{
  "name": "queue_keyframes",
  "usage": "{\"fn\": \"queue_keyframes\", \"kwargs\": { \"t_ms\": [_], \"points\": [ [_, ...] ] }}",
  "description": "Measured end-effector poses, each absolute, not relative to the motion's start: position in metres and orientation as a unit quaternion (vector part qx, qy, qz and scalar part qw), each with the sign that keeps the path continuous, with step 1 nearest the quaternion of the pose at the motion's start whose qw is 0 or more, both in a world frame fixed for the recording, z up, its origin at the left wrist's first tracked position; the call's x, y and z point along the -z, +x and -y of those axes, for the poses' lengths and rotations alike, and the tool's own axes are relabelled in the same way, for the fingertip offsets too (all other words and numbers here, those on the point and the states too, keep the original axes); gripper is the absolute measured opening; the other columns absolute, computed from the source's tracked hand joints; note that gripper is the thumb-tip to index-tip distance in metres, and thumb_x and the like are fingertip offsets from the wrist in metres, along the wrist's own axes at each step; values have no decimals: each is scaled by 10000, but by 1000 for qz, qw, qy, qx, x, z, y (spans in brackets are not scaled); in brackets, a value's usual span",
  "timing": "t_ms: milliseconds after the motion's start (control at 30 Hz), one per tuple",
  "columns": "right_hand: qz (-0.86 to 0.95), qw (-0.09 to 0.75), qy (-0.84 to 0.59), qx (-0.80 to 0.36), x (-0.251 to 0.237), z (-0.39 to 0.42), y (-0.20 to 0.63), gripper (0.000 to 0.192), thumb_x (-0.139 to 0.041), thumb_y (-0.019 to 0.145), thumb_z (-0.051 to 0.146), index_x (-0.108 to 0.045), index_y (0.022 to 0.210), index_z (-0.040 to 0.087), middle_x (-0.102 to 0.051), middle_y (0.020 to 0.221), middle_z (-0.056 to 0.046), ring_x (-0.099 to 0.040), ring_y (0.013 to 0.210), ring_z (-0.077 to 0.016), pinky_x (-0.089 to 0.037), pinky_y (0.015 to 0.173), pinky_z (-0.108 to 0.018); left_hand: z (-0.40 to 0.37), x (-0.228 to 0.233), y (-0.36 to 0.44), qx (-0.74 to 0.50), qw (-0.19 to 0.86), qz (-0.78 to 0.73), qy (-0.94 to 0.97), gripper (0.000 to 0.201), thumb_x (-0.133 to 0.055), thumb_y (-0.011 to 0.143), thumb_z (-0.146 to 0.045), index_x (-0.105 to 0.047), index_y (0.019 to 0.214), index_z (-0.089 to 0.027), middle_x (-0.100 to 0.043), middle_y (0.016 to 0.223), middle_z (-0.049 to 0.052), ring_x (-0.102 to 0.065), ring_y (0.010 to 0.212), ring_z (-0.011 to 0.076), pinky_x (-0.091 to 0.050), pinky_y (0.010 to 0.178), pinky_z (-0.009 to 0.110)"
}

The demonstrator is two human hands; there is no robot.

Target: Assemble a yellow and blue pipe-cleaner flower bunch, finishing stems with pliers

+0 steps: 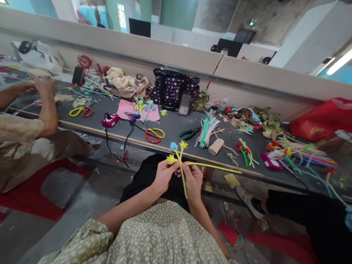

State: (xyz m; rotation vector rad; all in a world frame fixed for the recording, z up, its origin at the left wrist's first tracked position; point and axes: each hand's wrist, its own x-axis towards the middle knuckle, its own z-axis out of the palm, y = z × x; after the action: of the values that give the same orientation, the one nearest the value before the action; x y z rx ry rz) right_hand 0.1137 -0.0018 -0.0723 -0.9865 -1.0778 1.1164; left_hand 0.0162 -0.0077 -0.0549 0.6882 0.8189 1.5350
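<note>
Above my lap, at the table's front edge, my left hand [166, 172] pinches the stems of a small pipe-cleaner flower bunch [181, 158]. Two yellow blooms and a blue one top the bunch, and its stems point down between my hands. My right hand [193, 179] is closed on the same stems from the other side. A long yellow pipe cleaner [215, 167] sticks out to the right from where my fingers meet. Just beyond lie scissors [155, 135] with red and yellow handles, and green-handled pliers [190, 133].
A bundle of green and white pipe cleaners [207, 131] lies on the dark table [175, 126]. Behind it stands a dotted bag [174, 86]. A pink sheet [122, 110] carries finished flowers; a purple glue gun box [110, 120] sits beside it. People sit at left and right.
</note>
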Motion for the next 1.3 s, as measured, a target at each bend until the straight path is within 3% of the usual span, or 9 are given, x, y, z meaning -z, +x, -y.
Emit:
{"fn": "queue_keyframes", "kwargs": {
  "t_ms": [233,600,900,1300],
  "points": [
    [509,634,-446,-374,62,8,112,262,-620,830,423,-619,793,163,-638,660,-13,-596,511,-144,-536,516,-282,8,60,15,-652,584,-352,330,249,-818,631,-317,-713,730,-114,-629,658,14,-499,539,76,-412,528,211],
    [542,591,-451,-393,72,1,118,277,-586,859,407,-635,856,135,-628,695,-19,-550,500,-116,-483,455,-233,4,61,11,-645,577,-362,345,257,-828,609,-312,-736,746,-115,-635,681,26,-514,585,94,-393,536,216],
    [593,619,-438,-270,68,6,115,198,-567,884,330,-634,800,164,-623,752,-32,-586,638,-153,-506,621,-281,1,59,16,-640,629,-353,266,276,-861,547,-286,-700,694,-117,-604,619,-10,-469,506,51,-368,504,195],
    [538,625,-424,-375,77,3,115,209,-611,855,361,-646,880,157,-655,783,-38,-607,658,-164,-520,637,-296,0,54,16,-640,631,-342,274,293,-857,559,-307,-679,685,-111,-586,599,-15,-468,496,54,-359,495,199]
  ]
}}
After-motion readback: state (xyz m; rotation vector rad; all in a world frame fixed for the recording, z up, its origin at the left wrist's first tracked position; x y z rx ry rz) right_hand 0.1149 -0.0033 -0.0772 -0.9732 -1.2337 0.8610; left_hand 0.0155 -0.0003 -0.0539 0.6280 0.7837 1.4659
